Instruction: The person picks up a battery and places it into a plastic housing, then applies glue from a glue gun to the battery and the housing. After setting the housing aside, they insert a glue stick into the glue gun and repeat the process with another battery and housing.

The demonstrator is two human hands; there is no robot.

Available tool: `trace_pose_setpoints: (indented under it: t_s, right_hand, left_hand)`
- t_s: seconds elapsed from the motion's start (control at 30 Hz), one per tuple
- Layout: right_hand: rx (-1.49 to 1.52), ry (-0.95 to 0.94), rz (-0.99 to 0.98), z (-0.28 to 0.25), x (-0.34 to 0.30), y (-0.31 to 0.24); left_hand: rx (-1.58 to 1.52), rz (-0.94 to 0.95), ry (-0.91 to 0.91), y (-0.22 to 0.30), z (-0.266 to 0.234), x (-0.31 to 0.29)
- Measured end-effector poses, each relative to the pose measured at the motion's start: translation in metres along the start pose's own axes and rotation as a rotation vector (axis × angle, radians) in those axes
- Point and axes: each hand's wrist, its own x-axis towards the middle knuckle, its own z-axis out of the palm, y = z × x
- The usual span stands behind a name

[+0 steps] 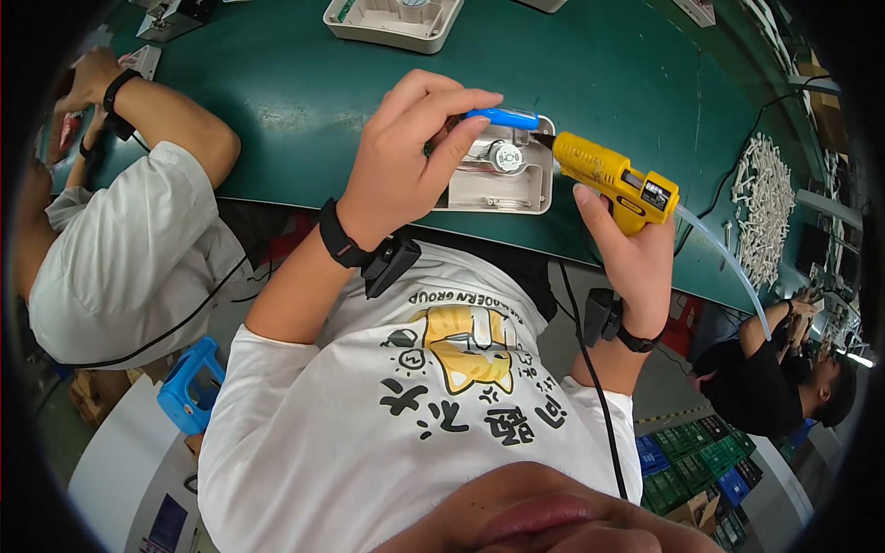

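Note:
Between the thumb and fingers of my left hand [410, 152] is a blue cylindrical battery [505, 117], held level over the far side of a cream plastic housing [472, 195]. Inside the housing sits a small round motor-like part [506, 157]. My right hand [636, 249] is wrapped round the grip of a yellow hot glue gun [599, 170]. Its dark nozzle points left, close to the battery's right end; whether they touch I cannot tell. A clear glue stick [728, 258] trails from the gun's back. The housing rests on the green table near its front edge.
Another cream housing [396, 37] lies at the table's far side. A pile of small white parts [763, 212] spreads at the right, near a black cable. One person [138, 249] works close on my left, another [765, 378] at the right. A blue stool [191, 387] stands lower left.

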Motion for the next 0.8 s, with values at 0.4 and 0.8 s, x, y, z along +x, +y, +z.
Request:
trace_pose_setpoints:
  t_s: [0.4,0.8]
  right_hand:
    - [-0.125,-0.022,0.006,-0.008,-0.004,-0.001]
    - [0.021,-0.025,-0.02,-0.006,0.001,0.004]
  left_hand:
    - [0.092,-0.025,-0.042,-0.002,0.0,-0.002]
    - [0.277,-0.003,-0.063,-0.001,-0.007,0.006]
